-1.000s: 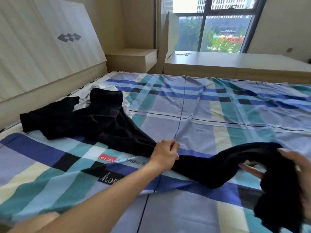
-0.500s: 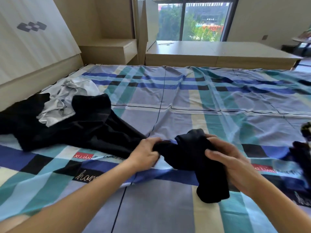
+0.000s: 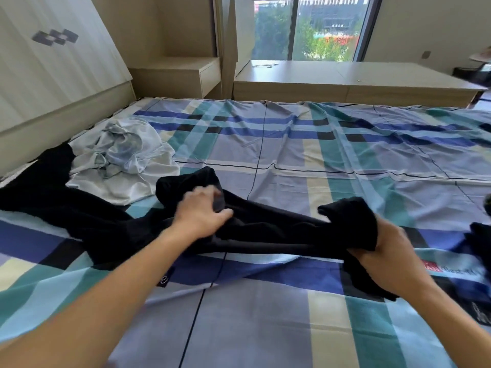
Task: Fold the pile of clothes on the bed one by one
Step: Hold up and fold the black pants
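A long black garment (image 3: 265, 227) lies stretched across the plaid bed sheet (image 3: 305, 160) in front of me. My left hand (image 3: 202, 213) grips a bunched fold of it near the middle, fingers curled into the cloth. My right hand (image 3: 382, 248) holds the garment's right end, which drapes over my fingers and hangs down. A crumpled pale blue-white garment (image 3: 125, 160) lies at the back left, partly on top of more black cloth (image 3: 39, 192).
The wooden headboard (image 3: 53, 83) runs along the left. A nightstand (image 3: 183, 75) and a low wooden bench (image 3: 345, 78) stand beyond the bed under the window. More dark clothing (image 3: 481, 235) lies at the right edge.
My hands have drawn apart: the left moved up and left along the black garment, the right pulled its end out to the right. The camera dipped and turned slightly.
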{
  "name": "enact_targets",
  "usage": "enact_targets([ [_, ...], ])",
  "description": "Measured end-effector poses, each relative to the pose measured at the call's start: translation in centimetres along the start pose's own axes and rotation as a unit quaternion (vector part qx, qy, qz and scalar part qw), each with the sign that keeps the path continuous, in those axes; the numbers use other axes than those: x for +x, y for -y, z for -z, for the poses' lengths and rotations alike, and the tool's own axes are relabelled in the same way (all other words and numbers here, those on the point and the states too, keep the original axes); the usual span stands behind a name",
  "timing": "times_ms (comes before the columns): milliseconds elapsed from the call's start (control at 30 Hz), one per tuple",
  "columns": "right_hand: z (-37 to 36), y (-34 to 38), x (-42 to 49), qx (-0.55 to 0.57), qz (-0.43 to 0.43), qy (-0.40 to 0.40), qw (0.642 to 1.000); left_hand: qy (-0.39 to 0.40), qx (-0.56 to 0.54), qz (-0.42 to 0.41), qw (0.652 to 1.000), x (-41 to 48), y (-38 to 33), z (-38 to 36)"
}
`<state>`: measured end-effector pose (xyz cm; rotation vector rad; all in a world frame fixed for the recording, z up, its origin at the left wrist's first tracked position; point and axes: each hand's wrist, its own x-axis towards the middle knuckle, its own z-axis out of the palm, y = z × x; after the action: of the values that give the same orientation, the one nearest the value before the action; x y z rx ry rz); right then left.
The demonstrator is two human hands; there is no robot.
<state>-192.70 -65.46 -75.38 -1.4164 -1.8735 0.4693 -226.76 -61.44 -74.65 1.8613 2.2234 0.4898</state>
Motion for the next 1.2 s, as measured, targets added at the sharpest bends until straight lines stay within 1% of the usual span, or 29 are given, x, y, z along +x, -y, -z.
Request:
enact_targets([
  [33, 0.5, -0.3, 0.2, -0.015, -0.022, -0.031, 0.999, 0.027, 0.049, 0.076, 0.996, 0.7, 2.1, 0.0],
  [67, 1.0, -0.8, 0.4, -0.021, -0.055, -0.062, 0.996, 0.057, 0.072, 0.139, 0.986, 1.2, 3.9, -0.2],
  [100, 1.4, -1.4, 0.5, -0.029, -0.092, -0.096, 0.991, 0.079, 0.076, 0.18, 0.977, 1.5, 5.5, -0.4],
  [133, 1.7, -1.8, 0.7, -0.04, -0.122, -0.129, 0.983, 0.09, 0.072, 0.201, 0.973, 1.7, 6.8, -0.8],
  [200, 2.1, -2.3, 0.8, -0.033, -0.157, -0.172, 0.972, 0.088, 0.049, 0.191, 0.976, 2.0, 8.2, -1.7],
  [233, 2.1, -2.2, 0.9, -0.006, -0.158, -0.17, 0.973, 0.079, 0.009, 0.172, 0.982, 2.2, 8.2, -2.1],
  [267, 2.0, -2.0, 1.0, 0.031, -0.15, -0.148, 0.977, 0.074, -0.057, 0.154, 0.984, 2.3, 7.9, -2.4],
  [333, 1.5, -1.7, 1.0, 0.104, -0.13, -0.056, 0.984, 0.092, -0.194, 0.108, 0.971, 2.0, 6.5, -2.8],
  [367, 1.2, -1.7, 1.0, 0.123, -0.127, -0.005, 0.984, 0.097, -0.234, 0.068, 0.965, 1.6, 5.5, -2.8],
  [400, 0.9, -1.7, 0.9, 0.12, -0.119, 0.026, 0.985, 0.095, -0.254, 0.019, 0.962, 1.2, 4.3, -2.7],
  [433, 0.5, -1.7, 0.8, 0.099, -0.104, 0.032, 0.989, 0.09, -0.265, -0.035, 0.959, 0.5, 3.0, -2.4],
  [500, -0.1, -1.7, 0.7, 0.048, -0.069, -0.019, 0.996, 0.087, -0.264, -0.162, 0.947, -1.0, 0.2, -1.6],
  [533, -0.2, -1.6, 0.7, 0.048, -0.058, -0.045, 0.996, 0.09, -0.245, -0.227, 0.938, -1.9, -1.2, -1.4],
  [600, -0.5, -1.3, 0.6, 0.091, -0.053, -0.069, 0.992, 0.102, -0.181, -0.331, 0.92, -3.8, -3.6, -1.4],
  [633, -0.6, -1.2, 0.7, 0.116, -0.057, -0.068, 0.989, 0.116, -0.159, -0.361, 0.912, -4.8, -4.5, -1.6],
  [700, -0.8, -1.0, 0.7, 0.159, -0.065, -0.041, 0.984, 0.169, -0.157, -0.384, 0.894, -6.5, -5.4, -1.9],
  [733, -1.0, -1.0, 0.5, 0.173, -0.07, -0.014, 0.982, 0.204, -0.172, -0.383, 0.884, -7.1, -5.6, -1.8],
  [800, -1.5, -0.9, 0.1, 0.166, -0.067, 0.053, 0.982, 0.264, -0.208, -0.365, 0.868, -7.6, -5.6, -1.6],
  [867, -2.1, -0.7, -0.3, 0.128, -0.046, 0.113, 0.984, 0.293, -0.235, -0.323, 0.869, -7.4, -5.2, -1.5],
  [933, -2.7, -0.3, -0.6, 0.081, -0.029, 0.142, 0.986, 0.301, -0.29, -0.249, 0.874, -6.9, -4.8, -1.4],
  [1000, -3.0, 0.1, -0.8, 0.047, -0.015, 0.155, 0.987, 0.272, -0.338, -0.175, 0.884, -6.3, -4.4, -1.4],
  [1067, -3.3, 0.6, -1.1, 0.036, 0.0, 0.163, 0.986, 0.233, -0.32, -0.144, 0.907, -5.8, -4.0, -1.4],
  [1100, -3.5, 0.9, -1.3, 0.044, 0.004, 0.169, 0.985, 0.231, -0.305, -0.132, 0.914, -5.7, -3.9, -1.4],
  [1200, -3.7, 1.9, -1.9, 0.087, 0.031, 0.199, 0.976, 0.29, -0.294, -0.079, 0.907, -6.1, -4.0, -1.6],
])
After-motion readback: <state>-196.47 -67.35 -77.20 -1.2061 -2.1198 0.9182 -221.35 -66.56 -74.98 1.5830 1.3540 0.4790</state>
